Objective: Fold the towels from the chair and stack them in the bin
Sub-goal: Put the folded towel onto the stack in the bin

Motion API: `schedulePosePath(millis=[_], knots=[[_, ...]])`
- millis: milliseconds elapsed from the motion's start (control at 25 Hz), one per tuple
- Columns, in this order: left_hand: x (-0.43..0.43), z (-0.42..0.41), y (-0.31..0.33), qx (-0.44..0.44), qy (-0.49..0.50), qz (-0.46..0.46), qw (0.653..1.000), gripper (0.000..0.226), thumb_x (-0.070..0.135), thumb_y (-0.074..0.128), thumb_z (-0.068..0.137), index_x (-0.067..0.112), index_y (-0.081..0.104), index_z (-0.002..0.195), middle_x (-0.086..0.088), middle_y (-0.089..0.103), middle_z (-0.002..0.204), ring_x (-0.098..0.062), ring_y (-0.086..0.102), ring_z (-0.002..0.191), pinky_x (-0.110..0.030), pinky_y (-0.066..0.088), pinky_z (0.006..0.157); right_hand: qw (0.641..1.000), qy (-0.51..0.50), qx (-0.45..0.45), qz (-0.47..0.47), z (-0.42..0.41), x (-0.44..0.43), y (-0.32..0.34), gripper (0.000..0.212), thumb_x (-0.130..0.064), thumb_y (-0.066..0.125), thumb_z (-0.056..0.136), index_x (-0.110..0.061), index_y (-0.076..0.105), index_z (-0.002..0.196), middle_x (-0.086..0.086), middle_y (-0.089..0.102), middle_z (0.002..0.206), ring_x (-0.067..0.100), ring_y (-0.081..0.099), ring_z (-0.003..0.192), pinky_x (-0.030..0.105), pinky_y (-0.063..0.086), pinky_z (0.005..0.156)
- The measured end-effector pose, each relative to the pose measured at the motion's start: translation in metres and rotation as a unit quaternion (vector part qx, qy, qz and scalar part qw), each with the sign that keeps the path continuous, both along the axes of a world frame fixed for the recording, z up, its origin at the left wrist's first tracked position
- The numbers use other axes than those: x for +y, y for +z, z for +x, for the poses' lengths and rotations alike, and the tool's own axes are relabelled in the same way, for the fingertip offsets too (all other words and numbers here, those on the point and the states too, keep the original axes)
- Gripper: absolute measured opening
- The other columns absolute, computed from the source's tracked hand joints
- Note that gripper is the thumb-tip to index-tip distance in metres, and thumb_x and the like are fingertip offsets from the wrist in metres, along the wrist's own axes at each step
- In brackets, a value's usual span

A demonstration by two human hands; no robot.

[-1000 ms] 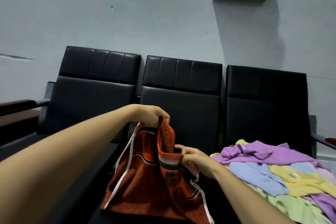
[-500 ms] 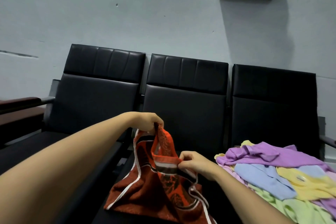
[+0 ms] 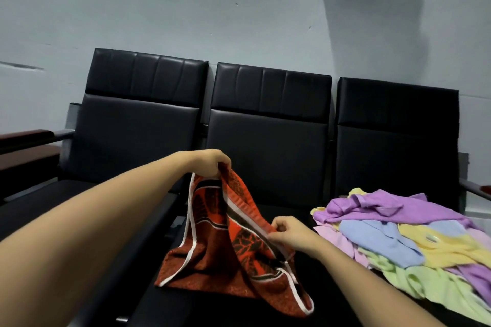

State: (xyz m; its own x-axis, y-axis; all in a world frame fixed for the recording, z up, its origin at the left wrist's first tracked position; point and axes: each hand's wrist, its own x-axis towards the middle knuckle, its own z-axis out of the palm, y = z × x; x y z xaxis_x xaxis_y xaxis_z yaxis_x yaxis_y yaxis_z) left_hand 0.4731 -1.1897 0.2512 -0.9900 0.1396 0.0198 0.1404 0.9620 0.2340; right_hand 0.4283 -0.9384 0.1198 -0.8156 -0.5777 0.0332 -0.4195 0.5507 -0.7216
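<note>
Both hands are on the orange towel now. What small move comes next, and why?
Probably draw the left hand and right hand apart to pull the edge taut. The left pinches a raised corner of the orange towel, the right pinches its edge lower down, and the cloth sags bunched between them onto the seat.

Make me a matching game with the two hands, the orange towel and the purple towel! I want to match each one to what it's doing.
Things:
1. left hand
2. right hand
3. orange towel
4. purple towel

Places:
A. on top of the colourful pile
B. pinching the towel's lower edge
C. hanging between two hands, bottom on the seat
D. gripping the towel's top corner, up high

Pairs: 1-D, 2-B, 3-C, 4-A
</note>
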Motion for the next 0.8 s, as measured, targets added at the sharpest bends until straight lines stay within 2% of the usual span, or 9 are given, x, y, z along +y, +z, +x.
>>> schedulePosePath(millis=[160,240,320,400,520,600,720,800], knots=[[-0.014,0.002,-0.005,-0.017,-0.023,-0.095,0.995,0.006,0.025,0.059,0.091,0.025,0.057,0.097,0.006,0.059,0.092,-0.011,0.06,0.079,-0.024,0.052,0.067,0.996,0.015,0.089,0.012,-0.001,0.026,0.026,0.018,-0.002,0.059,0.089,-0.018,0.055,0.083,-0.009,0.053,0.075,-0.013,0.049,0.058,0.008,0.038,0.062],[-0.019,0.004,-0.004,-0.034,-0.037,-0.103,0.993,0.009,0.027,0.058,0.091,0.022,0.055,0.099,0.004,0.062,0.092,-0.012,0.063,0.078,-0.025,0.053,0.068,0.989,0.041,0.132,0.046,-0.007,0.039,0.059,0.015,0.0,0.059,0.089,-0.016,0.057,0.09,-0.007,0.056,0.079,-0.016,0.05,0.063,0.007,0.039,0.067],[-0.021,0.004,-0.004,-0.01,-0.049,-0.121,0.991,0.015,0.026,0.054,0.093,0.017,0.048,0.103,-0.001,0.06,0.093,-0.018,0.06,0.079,-0.029,0.05,0.068,0.981,0.039,0.175,0.074,-0.014,0.045,0.095,0.015,-0.001,0.058,0.09,-0.015,0.06,0.094,-0.001,0.059,0.083,-0.011,0.052,0.069,0.01,0.039,0.07],[-0.021,0.001,-0.007,0.024,-0.083,-0.149,0.985,0.018,0.022,0.05,0.095,0.017,0.035,0.105,-0.004,0.057,0.095,-0.022,0.058,0.081,-0.032,0.045,0.068,0.971,0.008,0.222,0.088,-0.02,0.048,0.124,0.014,-0.003,0.057,0.09,-0.011,0.064,0.097,0.0,0.06,0.087,0.004,0.054,0.081,0.018,0.039,0.074],[-0.023,0.005,-0.02,0.052,-0.146,-0.125,0.98,0.033,0.014,0.046,0.095,0.02,0.033,0.125,0.01,0.047,0.109,-0.013,0.055,0.094,-0.026,0.044,0.078,0.955,-0.052,0.268,0.117,-0.021,0.053,0.15,0.014,-0.008,0.055,0.091,-0.012,0.066,0.098,-0.002,0.061,0.089,0.012,0.055,0.087,0.024,0.039,0.076],[-0.021,0.008,-0.029,0.093,-0.134,-0.089,0.983,0.04,0.015,0.044,0.096,0.023,0.03,0.133,0.015,0.041,0.111,-0.009,0.052,0.093,-0.023,0.042,0.079,0.955,-0.085,0.265,0.106,-0.021,0.061,0.155,0.014,-0.008,0.056,0.09,-0.015,0.064,0.1,-0.003,0.058,0.086,0.014,0.055,0.085,0.024,0.038,0.074],[-0.018,0.005,-0.036,0.16,-0.086,-0.024,0.983,0.02,0.02,0.043,0.098,0.017,0.038,0.117,0.006,0.053,0.099,-0.014,0.055,0.083,-0.028,0.045,0.072,0.96,-0.119,0.238,0.084,-0.026,0.07,0.147,0.033,-0.009,0.055,0.09,-0.024,0.05,0.12,-0.004,0.053,0.085,0.017,0.054,0.083,0.03,0.043,0.08],[-0.02,0.0,-0.037,0.176,-0.083,-0.027,0.981,0.011,0.021,0.044,0.098,0.014,0.04,0.106,0.001,0.056,0.086,-0.017,0.055,0.076,-0.029,0.043,0.066,0.957,-0.13,0.226,0.125,-0.031,0.072,0.135,0.04,-0.011,0.054,0.091,-0.024,0.047,0.129,0.003,0.059,0.098,0.02,0.056,0.092,0.034,0.045,0.089]])
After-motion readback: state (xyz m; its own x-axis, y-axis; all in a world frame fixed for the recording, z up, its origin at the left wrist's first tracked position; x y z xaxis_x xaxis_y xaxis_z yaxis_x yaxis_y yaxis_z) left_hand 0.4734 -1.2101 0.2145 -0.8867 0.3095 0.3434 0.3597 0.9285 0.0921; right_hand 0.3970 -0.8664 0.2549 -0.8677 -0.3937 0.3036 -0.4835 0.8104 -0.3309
